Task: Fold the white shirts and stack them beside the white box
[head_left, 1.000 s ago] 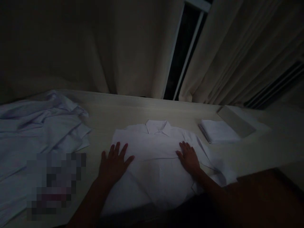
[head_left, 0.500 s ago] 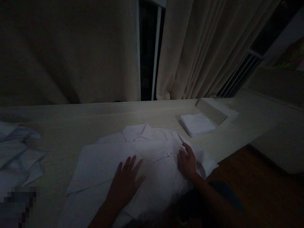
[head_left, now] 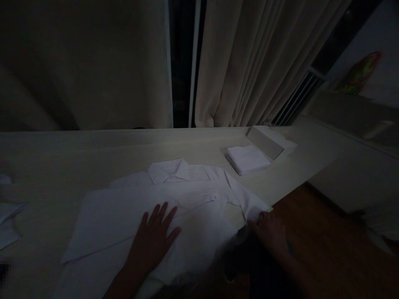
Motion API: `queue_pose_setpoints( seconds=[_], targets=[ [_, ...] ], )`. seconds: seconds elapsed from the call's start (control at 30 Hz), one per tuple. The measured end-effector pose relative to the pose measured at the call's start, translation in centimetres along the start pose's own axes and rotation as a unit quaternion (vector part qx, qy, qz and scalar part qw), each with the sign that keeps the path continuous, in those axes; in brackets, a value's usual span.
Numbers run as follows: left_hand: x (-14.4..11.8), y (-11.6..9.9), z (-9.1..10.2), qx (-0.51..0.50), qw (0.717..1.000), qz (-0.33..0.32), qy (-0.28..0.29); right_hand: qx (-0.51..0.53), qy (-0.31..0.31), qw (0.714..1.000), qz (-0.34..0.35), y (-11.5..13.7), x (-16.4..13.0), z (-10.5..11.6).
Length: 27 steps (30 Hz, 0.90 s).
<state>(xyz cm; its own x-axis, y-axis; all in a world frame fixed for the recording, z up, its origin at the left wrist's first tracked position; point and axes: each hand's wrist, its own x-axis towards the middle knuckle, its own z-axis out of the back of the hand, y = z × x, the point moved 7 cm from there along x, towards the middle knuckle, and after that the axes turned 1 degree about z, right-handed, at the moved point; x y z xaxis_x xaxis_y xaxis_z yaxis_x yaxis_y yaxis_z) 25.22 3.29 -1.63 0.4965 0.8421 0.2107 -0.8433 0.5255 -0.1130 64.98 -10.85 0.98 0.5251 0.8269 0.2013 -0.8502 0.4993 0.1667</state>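
Note:
A white collared shirt (head_left: 199, 228) is spread on the pale counter, its collar facing away from me. One side of it is folded over, with a buttoned tab on the folded part. My left hand (head_left: 153, 238) lies flat on the shirt, fingers spread. At the counter's front edge, my right hand (head_left: 270, 230) grips the end of the sleeve (head_left: 247, 199), which is stretched out to the right. The lower front of the shirt is blurred.
A folded white cloth stack (head_left: 247, 160) sits behind and right of the shirt, beside a pale box (head_left: 266, 141). More white fabric (head_left: 8, 224) lies at far left. Curtains (head_left: 224, 66) hang behind the counter (head_left: 124, 160); a brown floor (head_left: 318, 245) is at right.
My right hand has moved right and closed on the sleeve end, drawing the sleeve out straight. My left hand stays flat on the shirt. The view has shifted slightly right.

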Motion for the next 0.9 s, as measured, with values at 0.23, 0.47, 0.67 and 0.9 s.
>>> queue_pose_setpoints(
  seconds=[0.23, 0.47, 0.67, 0.9],
  targets=[
    [0.0, 0.1, 0.0, -0.024, 1.0, 0.007, -0.014, 0.008, 0.03, 0.995, 0.097, 1.9, -1.6, 1.9],
    [-0.1, 0.0, 0.0, -0.013, 0.999, 0.001, -0.031, -0.138, 0.111, 0.979, 0.105, 5.7, -3.2, -2.2],
    [-0.3, 0.0, -0.1, -0.021, 0.999, 0.0, -0.043, -0.041, 0.147, 0.988, 0.027, 4.5, -2.3, -3.5],
    [-0.2, 0.1, 0.4, -0.059, 0.996, 0.006, -0.062, 0.342, 0.193, 0.919, -0.04, 3.9, 2.0, 3.9]
  ],
)
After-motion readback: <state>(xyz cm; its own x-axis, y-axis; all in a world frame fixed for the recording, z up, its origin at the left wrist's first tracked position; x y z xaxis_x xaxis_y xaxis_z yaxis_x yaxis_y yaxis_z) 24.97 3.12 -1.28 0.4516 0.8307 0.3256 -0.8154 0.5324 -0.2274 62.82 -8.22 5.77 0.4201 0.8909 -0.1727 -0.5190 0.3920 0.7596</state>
